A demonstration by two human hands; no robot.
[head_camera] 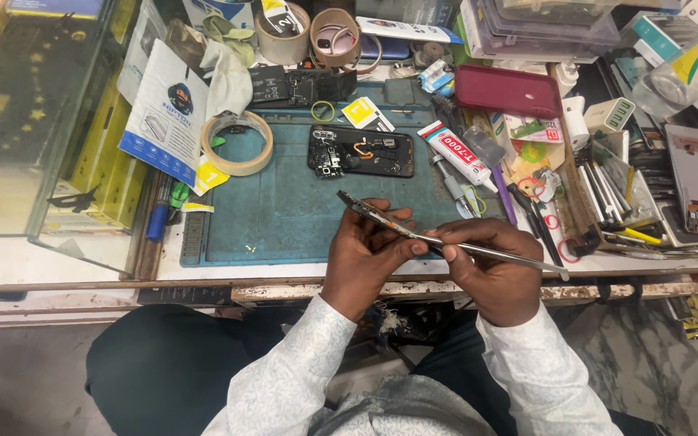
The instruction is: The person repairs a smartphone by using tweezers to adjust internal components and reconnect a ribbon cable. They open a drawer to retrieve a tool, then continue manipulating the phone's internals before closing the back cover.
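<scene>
Two hands [430, 254] on phone panel [369, 211]

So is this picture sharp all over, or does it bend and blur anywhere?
In the head view, the middle is sharp: the left hand, right hand, thin metal tool and opened phone on the teal mat are crisp. Light is even and shadows soft. Straight bench edges bow near the borders, and the glass case shows reflections.
</scene>
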